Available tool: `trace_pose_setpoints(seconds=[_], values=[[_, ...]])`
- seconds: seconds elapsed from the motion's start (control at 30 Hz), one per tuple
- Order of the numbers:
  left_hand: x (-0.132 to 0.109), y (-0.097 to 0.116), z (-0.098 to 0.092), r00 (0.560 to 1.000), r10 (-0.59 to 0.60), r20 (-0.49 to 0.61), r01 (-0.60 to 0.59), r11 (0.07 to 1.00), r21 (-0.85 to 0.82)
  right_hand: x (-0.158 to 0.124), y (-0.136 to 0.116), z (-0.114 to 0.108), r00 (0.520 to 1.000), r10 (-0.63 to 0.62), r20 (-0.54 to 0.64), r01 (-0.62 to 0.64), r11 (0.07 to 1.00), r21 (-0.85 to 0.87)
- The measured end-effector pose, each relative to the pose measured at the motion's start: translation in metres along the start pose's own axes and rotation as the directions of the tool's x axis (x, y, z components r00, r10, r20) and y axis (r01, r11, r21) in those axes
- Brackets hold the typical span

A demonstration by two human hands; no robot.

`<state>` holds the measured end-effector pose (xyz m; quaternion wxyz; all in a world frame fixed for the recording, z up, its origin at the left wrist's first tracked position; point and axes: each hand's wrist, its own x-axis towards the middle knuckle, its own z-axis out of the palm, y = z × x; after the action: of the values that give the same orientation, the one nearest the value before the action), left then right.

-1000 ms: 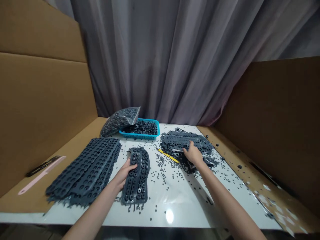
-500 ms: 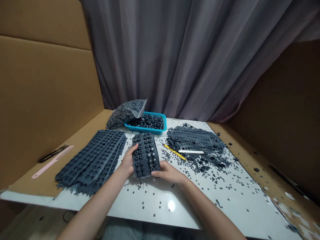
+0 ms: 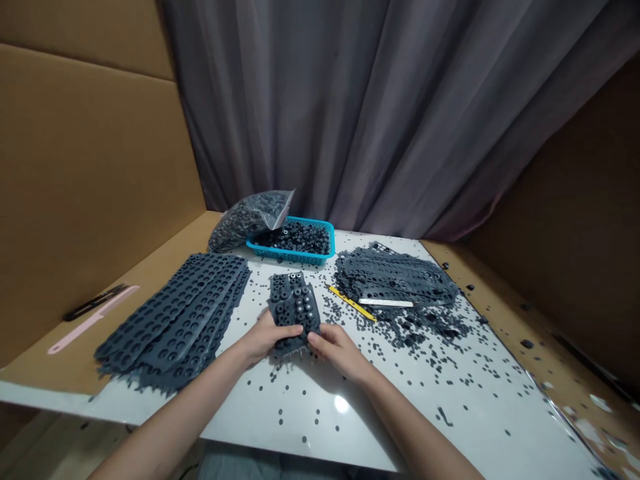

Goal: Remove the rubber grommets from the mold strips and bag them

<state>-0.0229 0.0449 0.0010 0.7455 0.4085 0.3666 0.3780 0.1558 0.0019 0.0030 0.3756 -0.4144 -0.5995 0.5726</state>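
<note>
A dark grey moulded rubber sheet with rows of round ring-shaped parts is held up between both hands over the white table. My left hand grips its left and lower side, the thumb lying across the front. At the lower right edge, my right hand pinches the same sheet between thumb and fingers. The sheet looks split or bent along its middle, its left part standing higher than the right. Fingers behind the sheet are hidden.
Stacked dimpled grey sheets lie on the left, beside a pink strip-like tool and a black cutter. Behind are a blue basket and a clear bag of small parts. Perforated sheets, a yellow pen-like tool and a white stick lie right, among scattered discs.
My left hand has shifted lower on the sheet, its thumb now across the front. The sheet has flexed or split, its halves no longer level. The camera view has shifted slightly.
</note>
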Motion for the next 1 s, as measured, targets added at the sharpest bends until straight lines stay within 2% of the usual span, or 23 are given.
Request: trace_pose_setpoints(seconds=[0.07,0.17,0.3,0.4,0.53,0.6,0.67,0.77,0.87,0.93,1.0], values=[[0.008,0.0,0.002,0.999,0.019,-0.028,-0.02,0.999,-0.035,0.002,0.004,-0.002,0.997,-0.001,-0.076,0.003,1.0,0.025],[0.013,-0.007,0.002,0.997,-0.016,-0.071,0.005,0.989,-0.149,0.005,0.01,-0.001,0.993,-0.015,-0.12,0.021,0.998,0.052],[0.007,-0.017,0.0,0.992,-0.13,-0.009,0.124,0.962,-0.243,0.005,0.011,0.003,0.992,-0.057,-0.117,0.063,0.997,0.041],[0.001,-0.019,-0.001,0.982,-0.189,-0.006,0.183,0.955,-0.233,0.004,0.01,0.006,0.996,-0.044,-0.082,0.047,0.998,0.035],[-0.002,-0.018,-0.002,0.985,-0.17,0.027,0.172,0.973,-0.156,0.002,0.006,0.004,0.997,-0.049,-0.066,0.054,0.996,0.066],[-0.002,-0.018,-0.002,0.99,-0.143,-0.005,0.142,0.984,-0.112,0.001,0.003,0.001,0.995,-0.076,-0.069,0.082,0.992,0.096],[-0.001,-0.018,-0.004,0.992,-0.122,-0.043,0.118,0.989,-0.091,0.0,0.002,-0.002,0.991,-0.097,-0.091,0.106,0.989,0.101],[-0.001,-0.02,-0.006,0.993,-0.111,-0.039,0.109,0.993,-0.052,0.001,0.003,-0.003,0.98,-0.068,-0.189,0.088,0.991,0.101],[-0.002,-0.021,-0.007,0.991,-0.115,-0.061,0.113,0.992,-0.049,0.003,0.006,-0.001,0.976,0.041,-0.214,0.014,0.968,0.251],[-0.002,-0.02,-0.006,0.989,-0.125,-0.074,0.118,0.988,-0.095,0.003,0.007,0.002,0.983,0.124,-0.139,-0.052,0.9,0.432],[-0.003,-0.019,-0.004,0.988,-0.139,-0.059,0.128,0.979,-0.157,0.003,0.007,0.006,0.983,0.178,-0.036,-0.122,0.795,0.594]])
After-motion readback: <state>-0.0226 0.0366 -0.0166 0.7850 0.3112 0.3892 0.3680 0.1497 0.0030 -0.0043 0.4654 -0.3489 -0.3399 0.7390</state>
